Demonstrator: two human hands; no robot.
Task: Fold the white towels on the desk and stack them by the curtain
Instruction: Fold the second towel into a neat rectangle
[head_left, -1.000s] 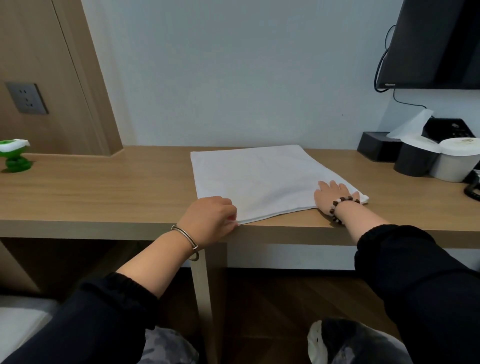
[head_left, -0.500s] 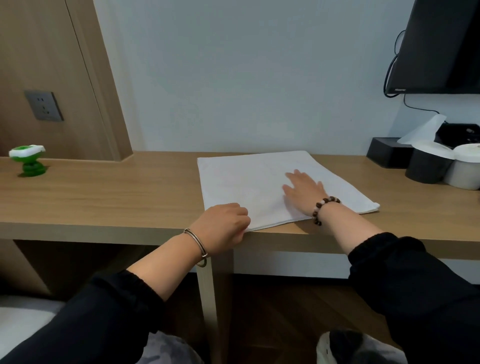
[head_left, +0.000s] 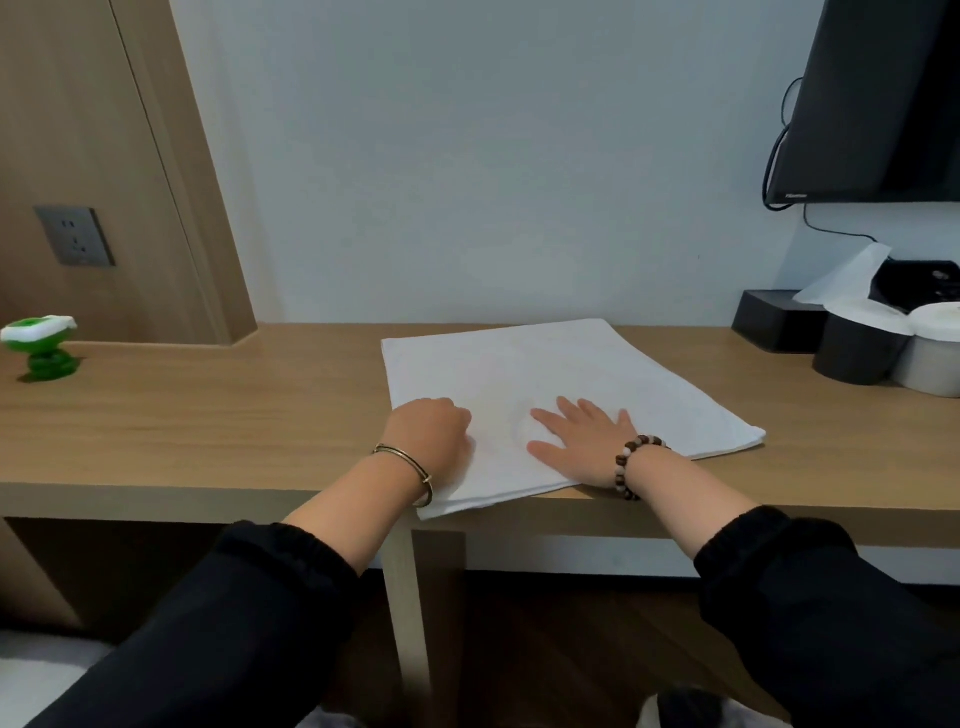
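Observation:
One white towel (head_left: 561, 374), folded flat, lies on the wooden desk (head_left: 208, 426) with its near left corner just over the front edge. My right hand (head_left: 576, 441) presses flat on the towel's near part, fingers straight and spread, pointing left. My left hand (head_left: 428, 431) rests on the towel's near left part with its fingers curled under; the fingertips are hidden and no cloth is lifted. The two hands are about a hand's width apart. No curtain is in view.
A green and white toy (head_left: 41, 348) stands at the desk's far left. At the right are a black tissue box (head_left: 774, 319), a dark cup (head_left: 857, 348) and a white cup (head_left: 935, 358). A wall-mounted screen (head_left: 878, 98) hangs above them.
My left hand left the towel's near left corner and moved up onto the cloth. My right hand slid left from the near right corner to the towel's middle.

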